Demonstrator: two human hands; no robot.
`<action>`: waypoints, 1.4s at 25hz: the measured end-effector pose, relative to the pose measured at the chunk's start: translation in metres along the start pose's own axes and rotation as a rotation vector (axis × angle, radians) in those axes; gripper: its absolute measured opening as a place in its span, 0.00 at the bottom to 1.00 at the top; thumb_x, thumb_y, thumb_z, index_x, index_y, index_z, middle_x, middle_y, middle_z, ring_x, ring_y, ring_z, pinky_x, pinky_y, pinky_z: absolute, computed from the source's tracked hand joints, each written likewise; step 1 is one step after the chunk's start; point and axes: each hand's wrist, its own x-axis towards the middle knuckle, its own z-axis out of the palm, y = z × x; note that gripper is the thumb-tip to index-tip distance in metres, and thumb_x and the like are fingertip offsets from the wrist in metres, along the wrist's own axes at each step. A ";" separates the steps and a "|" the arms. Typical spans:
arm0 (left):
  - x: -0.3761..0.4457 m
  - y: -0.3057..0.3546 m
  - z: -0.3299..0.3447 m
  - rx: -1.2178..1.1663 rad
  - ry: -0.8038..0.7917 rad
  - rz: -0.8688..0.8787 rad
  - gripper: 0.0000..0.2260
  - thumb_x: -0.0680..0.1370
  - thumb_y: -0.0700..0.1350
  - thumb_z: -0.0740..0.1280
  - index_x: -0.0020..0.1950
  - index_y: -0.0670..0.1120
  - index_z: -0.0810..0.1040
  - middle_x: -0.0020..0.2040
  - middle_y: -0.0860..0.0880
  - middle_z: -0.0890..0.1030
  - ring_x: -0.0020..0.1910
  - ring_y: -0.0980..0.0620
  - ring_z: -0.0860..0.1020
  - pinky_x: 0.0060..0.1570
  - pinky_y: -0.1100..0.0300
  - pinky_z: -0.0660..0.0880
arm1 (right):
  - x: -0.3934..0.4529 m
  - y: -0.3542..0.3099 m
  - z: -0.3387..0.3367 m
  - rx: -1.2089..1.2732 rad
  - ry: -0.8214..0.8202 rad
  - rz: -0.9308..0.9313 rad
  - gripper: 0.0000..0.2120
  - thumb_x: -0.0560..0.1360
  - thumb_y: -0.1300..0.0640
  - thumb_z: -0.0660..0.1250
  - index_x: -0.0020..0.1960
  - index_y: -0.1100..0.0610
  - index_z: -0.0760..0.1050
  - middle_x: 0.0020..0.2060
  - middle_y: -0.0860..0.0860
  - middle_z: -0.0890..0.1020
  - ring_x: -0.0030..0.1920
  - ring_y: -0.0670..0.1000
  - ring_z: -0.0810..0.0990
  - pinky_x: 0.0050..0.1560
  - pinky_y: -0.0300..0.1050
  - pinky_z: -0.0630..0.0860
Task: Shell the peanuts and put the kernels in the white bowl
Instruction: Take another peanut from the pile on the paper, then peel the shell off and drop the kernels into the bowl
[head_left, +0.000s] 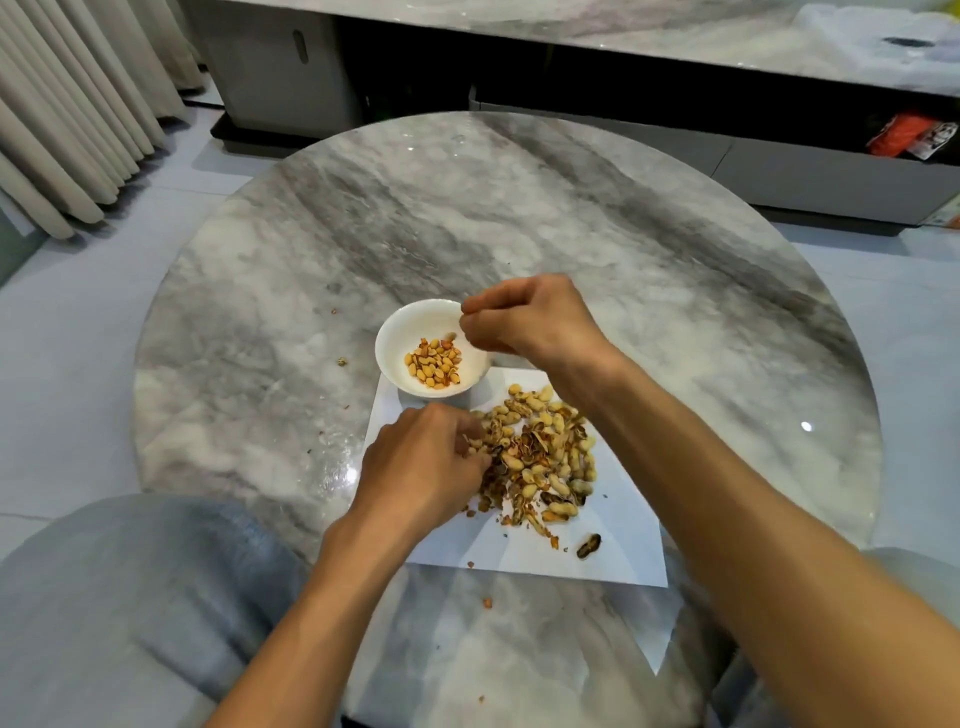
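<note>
Round marble table (571, 218), pale tile floor (78, 332), beige curtains (67, 104), grey cabinet (280, 62)

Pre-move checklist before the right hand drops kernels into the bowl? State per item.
1. Right hand above the white bowl rim: ok.
2. Kernel in the right fingers: cannot tell, the curled fingers hide it.
3. Bowl upright, kernels inside, room left: ok.
4. Bowl partly on the white paper, looks steady: ok.
5. Left hand at the peanut pile, clear of the bowl: ok.
6. Table tidy: not ok, stray shell bits.
</note>
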 end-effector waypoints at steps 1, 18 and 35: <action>0.001 -0.003 -0.001 -0.006 -0.009 -0.004 0.15 0.76 0.54 0.72 0.61 0.56 0.81 0.52 0.55 0.84 0.49 0.49 0.82 0.49 0.56 0.78 | 0.002 0.002 -0.002 -0.116 0.019 -0.036 0.04 0.73 0.65 0.74 0.47 0.61 0.84 0.41 0.54 0.86 0.43 0.52 0.86 0.48 0.46 0.84; -0.006 0.012 0.052 -0.039 0.047 0.360 0.09 0.77 0.44 0.71 0.56 0.50 0.85 0.47 0.48 0.84 0.46 0.48 0.80 0.42 0.57 0.76 | -0.104 0.135 -0.038 -0.778 0.089 0.013 0.04 0.74 0.55 0.72 0.42 0.50 0.77 0.35 0.46 0.82 0.37 0.48 0.81 0.39 0.48 0.78; 0.000 0.014 0.065 -0.061 0.052 0.409 0.10 0.77 0.43 0.68 0.57 0.51 0.84 0.46 0.47 0.81 0.46 0.46 0.78 0.42 0.53 0.76 | -0.104 0.127 -0.044 -0.801 0.037 0.073 0.05 0.73 0.56 0.70 0.47 0.47 0.79 0.34 0.43 0.83 0.38 0.43 0.81 0.37 0.40 0.75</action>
